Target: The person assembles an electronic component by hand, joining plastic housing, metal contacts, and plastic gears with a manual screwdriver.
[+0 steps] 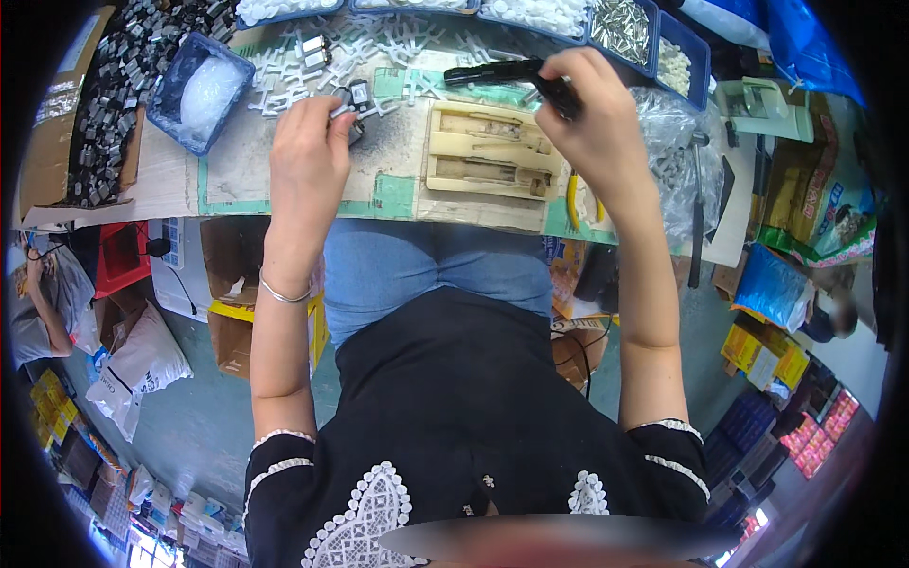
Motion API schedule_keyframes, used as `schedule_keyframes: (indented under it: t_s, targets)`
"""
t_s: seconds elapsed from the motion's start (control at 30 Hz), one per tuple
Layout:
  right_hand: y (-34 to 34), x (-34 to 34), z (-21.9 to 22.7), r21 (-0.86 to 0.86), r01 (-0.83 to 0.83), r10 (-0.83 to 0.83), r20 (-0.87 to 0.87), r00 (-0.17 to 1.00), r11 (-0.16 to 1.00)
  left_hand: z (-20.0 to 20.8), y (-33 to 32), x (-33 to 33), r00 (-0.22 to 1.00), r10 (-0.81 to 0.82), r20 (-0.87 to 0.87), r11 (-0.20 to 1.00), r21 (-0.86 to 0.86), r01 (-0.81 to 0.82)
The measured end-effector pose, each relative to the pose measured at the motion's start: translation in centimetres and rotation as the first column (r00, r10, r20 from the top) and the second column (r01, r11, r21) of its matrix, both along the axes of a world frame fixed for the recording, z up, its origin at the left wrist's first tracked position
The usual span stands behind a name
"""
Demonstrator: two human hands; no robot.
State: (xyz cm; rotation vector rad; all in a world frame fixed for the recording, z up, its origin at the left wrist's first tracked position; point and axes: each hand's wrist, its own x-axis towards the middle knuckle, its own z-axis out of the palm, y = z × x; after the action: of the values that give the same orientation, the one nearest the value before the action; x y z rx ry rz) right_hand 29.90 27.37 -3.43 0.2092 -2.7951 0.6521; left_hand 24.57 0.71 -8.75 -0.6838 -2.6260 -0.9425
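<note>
My left hand is closed in a pinch at the table's left side, on a small white plastic piece. Right beside those fingertips lies a small black-and-silver block, like a little motor or gearbox. My right hand grips the rear end of a black pistol-shaped thing, whose long end points left above the table. Below it sits a cream fixture with two long shaped hollows. White branched plastic parts are spread in front of my left hand.
Blue bins of white parts and metal screws or pins line the far edge. A blue tub and a heap of small blocks stand left. Yellow-handled pliers, a hammer and a clear plastic bag lie right.
</note>
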Motion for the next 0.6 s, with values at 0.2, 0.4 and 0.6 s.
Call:
schedule_keyframes:
  t_s: [0.2, 0.4, 0.6]
  targets:
    - [0.8, 4.6, -3.1, -0.741, 0.006, 0.253, 0.237, 0.938, 0.671, 0.8, 0.2, 0.1, 0.963, 0.092, 0.254, 0.959, 0.238, -0.155]
    - [-0.4, 5.8, -3.4, -0.221, -0.237, 0.256, 0.062, 0.965, 0.946, 1.2, 0.2, 2.1, 0.788, -0.224, 0.573, 0.677, 0.673, -0.297]
    - [-1.9, 7.9, -3.2, 0.339, -0.115, 0.095, 0.074, 0.993, 0.934, 0.9, 0.3, 4.0, 0.63, -0.383, 0.675, 0.645, 0.684, -0.34]
